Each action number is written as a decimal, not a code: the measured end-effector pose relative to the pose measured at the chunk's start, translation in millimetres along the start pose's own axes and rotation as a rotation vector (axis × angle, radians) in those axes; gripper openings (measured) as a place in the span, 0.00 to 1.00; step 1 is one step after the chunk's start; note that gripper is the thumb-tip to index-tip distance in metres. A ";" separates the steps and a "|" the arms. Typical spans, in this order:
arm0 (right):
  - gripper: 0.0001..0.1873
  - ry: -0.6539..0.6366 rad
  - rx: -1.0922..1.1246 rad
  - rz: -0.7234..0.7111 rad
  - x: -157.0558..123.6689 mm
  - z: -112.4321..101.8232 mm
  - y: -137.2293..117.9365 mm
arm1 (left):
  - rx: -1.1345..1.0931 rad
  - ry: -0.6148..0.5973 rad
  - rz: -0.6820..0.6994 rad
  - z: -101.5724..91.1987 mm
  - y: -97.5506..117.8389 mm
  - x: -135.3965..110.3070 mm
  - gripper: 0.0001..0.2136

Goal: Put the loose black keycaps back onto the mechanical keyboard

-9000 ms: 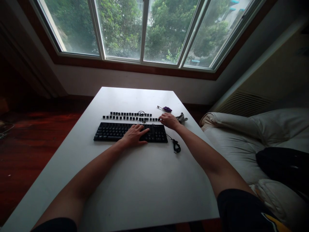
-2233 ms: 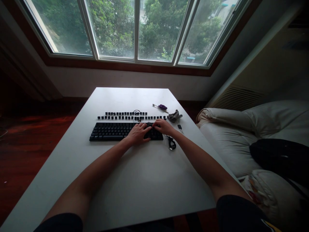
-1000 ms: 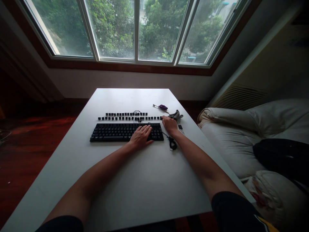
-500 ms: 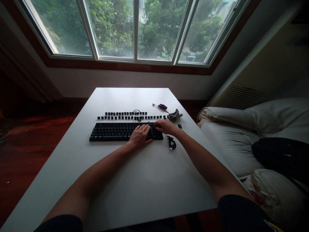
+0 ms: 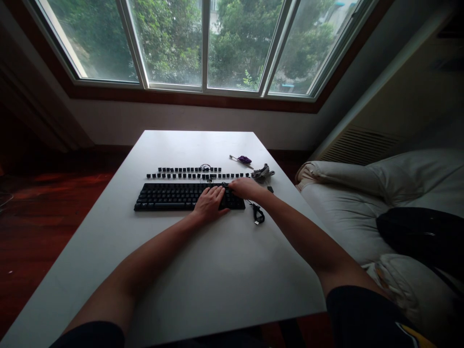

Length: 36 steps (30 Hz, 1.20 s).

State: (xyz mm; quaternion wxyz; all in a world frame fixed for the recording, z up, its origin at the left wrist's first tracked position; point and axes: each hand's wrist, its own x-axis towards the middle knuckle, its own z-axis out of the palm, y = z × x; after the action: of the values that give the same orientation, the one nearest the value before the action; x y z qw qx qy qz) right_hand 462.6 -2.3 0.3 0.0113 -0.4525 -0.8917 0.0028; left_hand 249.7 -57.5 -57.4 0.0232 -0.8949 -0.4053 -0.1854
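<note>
A black keyboard (image 5: pixel 165 197) lies on the white table in front of me. My left hand (image 5: pixel 209 203) rests flat across its right part, fingers outstretched. Over the upper right end of the keyboard, my right hand (image 5: pixel 242 187) is closed with its fingers pointing down at the keys. What sits between those fingers is hidden. Beyond the keyboard, loose black keycaps (image 5: pixel 174 176) stand in two long rows. A coiled black cable (image 5: pixel 258 214) with a plug lies just right of the keyboard.
A crumpled grey cloth (image 5: pixel 263 173) lies at the right end of the keycap rows. Behind it is a purple object (image 5: pixel 244 159) beside a thin stick. A small black piece (image 5: pixel 270 189) sits past my right wrist. A pale sofa (image 5: pixel 333 208) flanks the white table (image 5: pixel 217 270).
My right hand has shifted slightly left and a little up along the keyboard's upper right end. The left hand stays in place on the keys.
</note>
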 end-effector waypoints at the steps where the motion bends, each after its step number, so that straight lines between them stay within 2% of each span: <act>1: 0.06 -0.001 0.000 -0.004 0.0 -0.2 1.0 | -0.003 0.004 -0.003 -0.4 -0.2 -0.2 0.37; 5: 0.05 0.029 0.149 0.003 -3.5 -2.4 12.2 | -0.002 0.011 -0.026 -1.3 -1.0 -1.3 0.38; 7: 0.03 0.098 0.300 0.038 -5.1 -1.7 15.9 | 0.002 0.016 -0.045 -1.4 -1.3 -1.9 0.39; 9: 0.12 0.219 0.534 0.107 -4.6 2.3 13.5 | 0.006 0.022 -0.059 -1.4 -1.3 -2.5 0.40; 12: 0.22 0.384 1.014 0.238 0.4 13.7 -1.4 | 0.009 0.023 -0.066 -1.9 -1.0 -3.1 0.41; 14: 0.24 0.413 1.279 0.282 5.2 21.7 -13.5 | 0.011 0.020 -0.065 -2.6 -1.1 -3.3 0.41; 16: 0.24 0.396 1.420 0.283 9.4 27.8 -22.9 | 0.012 0.014 -0.064 -3.4 -1.3 -3.4 0.41; 19: 0.22 0.362 1.451 0.272 12.4 32.4 -30.5 | 0.009 0.004 -0.065 -3.9 -1.8 -3.4 0.41; 25: 0.17 0.357 1.318 0.264 14.5 32.4 -36.8 | 0.013 0.006 -0.062 -3.5 -1.5 -3.3 0.40; 30: 0.17 0.390 1.190 0.334 23.5 38.4 -38.2 | 0.037 -0.006 -0.069 -6.3 0.1 -4.2 0.40; 34: 0.16 0.406 1.203 0.425 27.9 46.4 -39.6 | 0.045 -0.007 -0.062 -7.1 -0.1 -5.0 0.40; 36: 0.16 0.416 1.191 0.418 28.4 48.1 -40.6 | 0.048 -0.004 -0.064 -6.7 -0.8 -5.0 0.40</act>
State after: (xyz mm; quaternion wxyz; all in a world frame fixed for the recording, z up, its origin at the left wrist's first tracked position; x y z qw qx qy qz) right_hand 412.0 -3.2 -46.7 0.4304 -0.5234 -0.6106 0.4099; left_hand 244.0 -61.9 -53.1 0.0376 -0.8811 -0.4381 -0.1743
